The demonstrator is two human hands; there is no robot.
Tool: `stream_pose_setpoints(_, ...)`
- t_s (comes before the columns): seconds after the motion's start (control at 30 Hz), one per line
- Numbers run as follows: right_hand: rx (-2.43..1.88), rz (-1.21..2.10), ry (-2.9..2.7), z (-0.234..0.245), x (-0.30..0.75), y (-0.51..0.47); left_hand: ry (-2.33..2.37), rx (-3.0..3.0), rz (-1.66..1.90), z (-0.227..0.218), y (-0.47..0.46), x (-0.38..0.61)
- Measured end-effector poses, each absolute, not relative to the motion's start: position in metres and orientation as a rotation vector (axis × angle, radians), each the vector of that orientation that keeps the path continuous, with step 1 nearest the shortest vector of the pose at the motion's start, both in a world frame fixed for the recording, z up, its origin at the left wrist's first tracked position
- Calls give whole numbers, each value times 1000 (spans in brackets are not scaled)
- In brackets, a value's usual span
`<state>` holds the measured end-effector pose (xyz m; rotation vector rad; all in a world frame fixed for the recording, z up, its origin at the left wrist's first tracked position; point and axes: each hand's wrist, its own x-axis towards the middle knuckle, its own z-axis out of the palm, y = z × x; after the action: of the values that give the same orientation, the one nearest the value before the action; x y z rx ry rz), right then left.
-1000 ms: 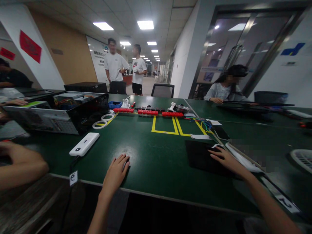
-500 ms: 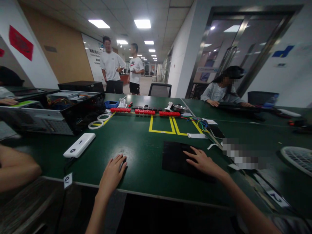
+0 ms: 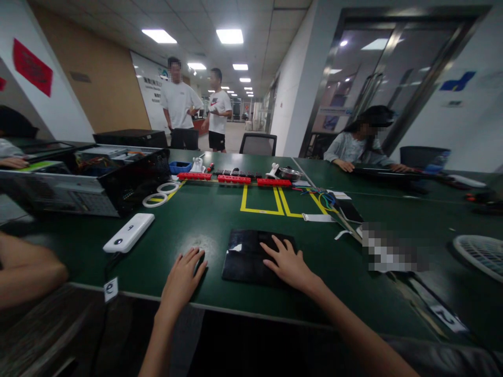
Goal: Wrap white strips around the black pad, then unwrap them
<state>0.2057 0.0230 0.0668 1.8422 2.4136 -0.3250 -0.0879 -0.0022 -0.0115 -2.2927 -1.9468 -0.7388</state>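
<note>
Fingers of the right hand lie spread over the right side of the black panel, flat on the desk at lower centre. The left hand rests further left, fingers loosely bent, thumb apart. The step looks like positioning the panel; sliding it calls for light, even pressure.

With my right hand I slid the glossy black panel sideways, bringing it just beside my left hand.
</note>
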Motion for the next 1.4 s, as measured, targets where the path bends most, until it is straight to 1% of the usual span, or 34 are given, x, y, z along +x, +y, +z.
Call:
stream_pose_setpoints(0.43, 1842, -168, 2471, 49, 202, 38, -1951, -2305, -760, -11, -2, -88)
stream_pose_setpoints(0.63, 1814, -255, 2468, 56, 209, 55, -1943, -2288, -746, -10, -3, -87)
stream_pose_setpoints(0.7, 1765, -323, 2508, 59, 219, 59, -1946, -2292, -741, -10, -3, -88)
stream_pose_setpoints(0.77, 1744, -320, 2587, 62, 235, 63, -1943, -2303, -741, -10, -3, -88)
stream_pose_setpoints(0.83, 1826, -147, 2648, 66, 258, 67, -1939, -2309, -749, -11, -2, -89)
stream_pose_setpoints(0.9, 2007, 172, 2595, 67, 289, 70, -1941, -2310, -759, -12, -2, -89)
stream_pose_setpoints(0.97, 2193, 494, 2414, 65, 324, 71, -1945, -2309, -764, -13, -2, -90)
stream_pose_setpoints(1.03, 2298, 691, 2224, 60, 359, 71, -1946, -2308, -766, -14, -1, -89)
stream_pose_setpoints(1.1, 2312, 726, 2138, 52, 389, 70, -1945, -2301, -768, -13, -2, -89)
stream_pose_setpoints(1.2, 2277, 656, 2139, 41, 415, 71, -1952, -2294, -750, -12, -2, -88)
stream_pose_setpoints(1.4, 2263, 554, 2147, 36, 421, 77, -1951, -2300, -749, -11, -3, -88)
